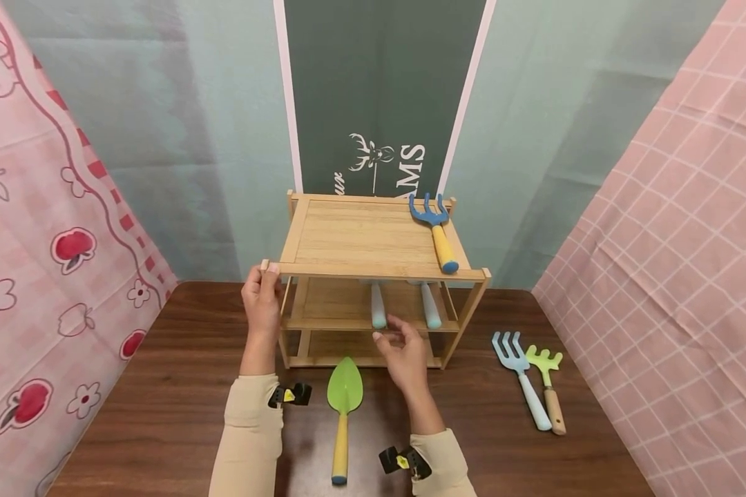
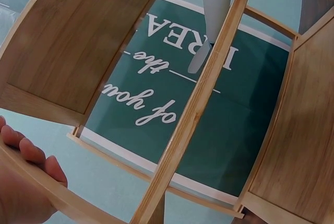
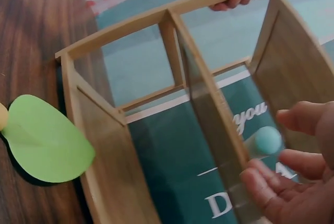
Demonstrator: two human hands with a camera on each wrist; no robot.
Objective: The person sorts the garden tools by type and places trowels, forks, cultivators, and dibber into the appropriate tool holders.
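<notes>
At the front left top corner of a wooden three-tier rack (image 1: 354, 238), my left hand (image 1: 263, 300) grips the frame; its fingers curl over the edge in the left wrist view. My right hand (image 1: 405, 355) is by the front edge of the middle shelf, fingers spread and slightly bent. Just past its fingertips is the turquoise end of a white-handled tool (image 3: 269, 140), seemingly untouched. A second white handle (image 1: 432, 307) lies to its right on the same shelf. The heads of both tools are mostly hidden under the top shelf in the head view.
A blue hand rake (image 1: 440, 241) with a yellow handle lies on the rack's top right. In front of the rack lies a green trowel (image 1: 345, 393). A light-blue fork (image 1: 525, 379) and a green rake (image 1: 548, 379) lie at right. Cloth hangs around the table.
</notes>
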